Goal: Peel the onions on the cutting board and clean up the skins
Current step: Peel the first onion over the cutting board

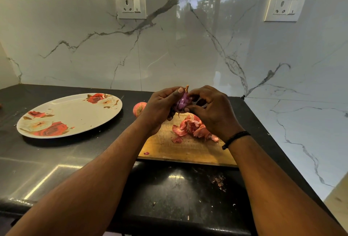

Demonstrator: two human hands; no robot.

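Both hands hold one purple onion (pixel 182 102) up above the wooden cutting board (pixel 185 152). My left hand (pixel 160 108) grips it from the left, thumb near its dry stem tip. My right hand (pixel 211 112) pinches it from the right, fingers curled on its side. Much of the onion is hidden by my fingers. A heap of pink onion skins (pixel 194 127) lies on the board below my hands. A second onion (pixel 139 109), still in its skin, rests on the counter just left of the board.
A large oval plate (pixel 75 120) with rose prints sits on the black counter (pixel 56 164) to the left. Marble walls close the corner behind and to the right. Skin crumbs (pixel 218 181) dot the counter in front of the board.
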